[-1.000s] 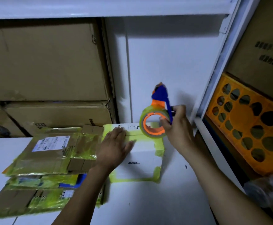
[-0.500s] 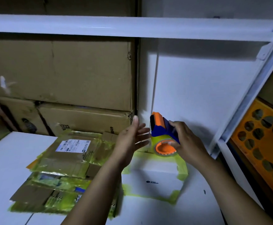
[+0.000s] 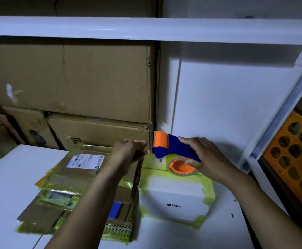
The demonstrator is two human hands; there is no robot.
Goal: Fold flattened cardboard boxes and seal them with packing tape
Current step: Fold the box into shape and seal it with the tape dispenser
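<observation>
In the head view, the right hand (image 3: 206, 159) grips a blue and orange tape dispenser (image 3: 175, 150) from above, fingers wrapped over its blue body and thumb against the orange core of the tape roll (image 3: 181, 166). The dispenser is held over the far top edge of a small white box (image 3: 173, 194), its orange roller end pointing left. The box stands on the white tabletop (image 3: 12, 186), with yellow-green tape along its edges and corners and a small dark logo on its near face. The left hand (image 3: 130, 150) is raised just left of the roller, fingers curled together and pinching the top of a thin strip (image 3: 137, 177) that runs down along the left side of the box; whether it is tape cannot be told. Just left of the box lies a stack of flattened cardboard boxes (image 3: 71, 191) wrapped in yellowish tape, with a white shipping label (image 3: 84, 161) on the top one. Large brown cartons (image 3: 74, 78) fill the space behind, under a white shelf (image 3: 146, 27), and an orange crate with round holes (image 3: 293, 159) stands at the right.
</observation>
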